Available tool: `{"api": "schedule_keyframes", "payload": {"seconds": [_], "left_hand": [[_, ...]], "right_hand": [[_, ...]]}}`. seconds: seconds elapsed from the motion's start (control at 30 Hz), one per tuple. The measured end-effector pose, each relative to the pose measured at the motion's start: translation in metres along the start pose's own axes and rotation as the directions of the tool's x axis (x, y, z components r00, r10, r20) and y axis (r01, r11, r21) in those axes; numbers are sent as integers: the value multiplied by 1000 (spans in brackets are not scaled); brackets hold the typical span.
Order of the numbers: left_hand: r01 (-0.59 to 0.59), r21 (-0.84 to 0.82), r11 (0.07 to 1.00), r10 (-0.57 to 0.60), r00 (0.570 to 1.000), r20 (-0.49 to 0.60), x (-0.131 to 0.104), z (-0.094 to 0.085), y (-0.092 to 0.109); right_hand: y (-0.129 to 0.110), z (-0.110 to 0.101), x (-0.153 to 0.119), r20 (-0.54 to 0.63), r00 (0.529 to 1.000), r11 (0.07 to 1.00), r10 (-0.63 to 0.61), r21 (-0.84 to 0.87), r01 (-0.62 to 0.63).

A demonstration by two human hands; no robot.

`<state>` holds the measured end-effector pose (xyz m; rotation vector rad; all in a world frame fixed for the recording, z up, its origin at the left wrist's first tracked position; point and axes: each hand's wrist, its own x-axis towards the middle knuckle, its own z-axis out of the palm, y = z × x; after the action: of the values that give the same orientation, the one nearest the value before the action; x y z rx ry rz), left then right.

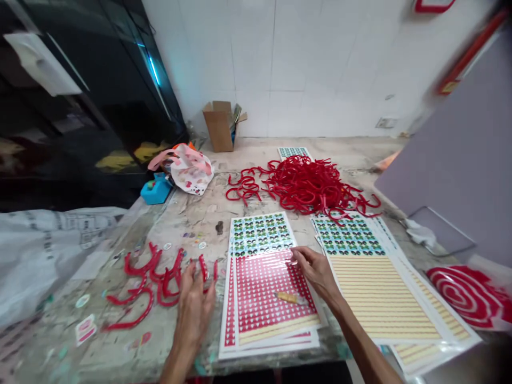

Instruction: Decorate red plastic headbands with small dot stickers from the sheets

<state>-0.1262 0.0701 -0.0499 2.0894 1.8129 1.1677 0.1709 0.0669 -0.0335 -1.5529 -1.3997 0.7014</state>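
"White wall (320,53) behind, paint-stained counter (192,213) below. Anything held?"

"Left grip (192,301): fingers apart, curved red strips (128,324) mostly left of it. Right grip (318,272): fingertips close; can't tell what's between them. The glossy red heart-patterned sheet (260,288) lies between the 2."

"Which step?"

"Working the sheet's edge, I'd judge; next calls for light fingertips."
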Motion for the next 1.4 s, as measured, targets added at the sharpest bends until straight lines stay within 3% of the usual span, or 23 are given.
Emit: {"api": "schedule_keyframes", "payload": {"seconds": [0.2, 0.3, 0.43, 0.5, 0.57, 0.67, 0.77, 0.87, 1.03, 1.13, 1.23, 1.4], "left_hand": [[-65, 153, 986, 75, 995, -64, -11, 12, -6], [-62, 182, 981, 76, 995, -72, -18, 15, -6], [-222, 205, 953, 201, 973, 116, -25, 18, -8], [-298, 239, 924, 250, 944, 214, -26, 22, -12], [-308, 310, 899, 239, 941, 241, -24, 26, -19], [-277, 411, 868, 218, 958, 185, -15, 31, -29], [-276, 414, 868, 237, 961, 142, -6, 31, -26], [-266, 356, 896, 226, 963, 149, -4, 28, -9], [-247, 152, 957, 220, 960, 172, -15, 29, 24], [-195, -22, 981, 196, 964, 179, -18, 33, 42], [-87, -223, 971, 133, 971, 199, -16, 35, 66], [216, -516, 829, -17, 932, 362, -11, 29, 114]], "right_hand": [[36, -24, 82, -266, 963, 972, -44, -234, -20], [45, -32, 118, -330, 941, 951, -71, -306, -36], [50, -30, 137, -278, 958, 952, -70, -306, -19], [51, -28, 134, -254, 965, 964, -67, -265, -3], [51, -29, 124, -255, 965, 979, -60, -205, 7], [48, -40, 101, -266, 964, 997, -21, -78, 0], [44, -55, 72, -261, 964, 997, 45, 79, -25], [42, -65, 35, -262, 958, 975, 116, 212, -60], [39, -64, -21, -255, 940, 922, 226, 367, -122], [34, -63, -28, -241, 919, 807, 312, 577, -122], [26, -60, -21, -154, 931, 695, 332, 706, -131], [4, -36, -29, 33, 949, 563, 314, 798, -214]]}}
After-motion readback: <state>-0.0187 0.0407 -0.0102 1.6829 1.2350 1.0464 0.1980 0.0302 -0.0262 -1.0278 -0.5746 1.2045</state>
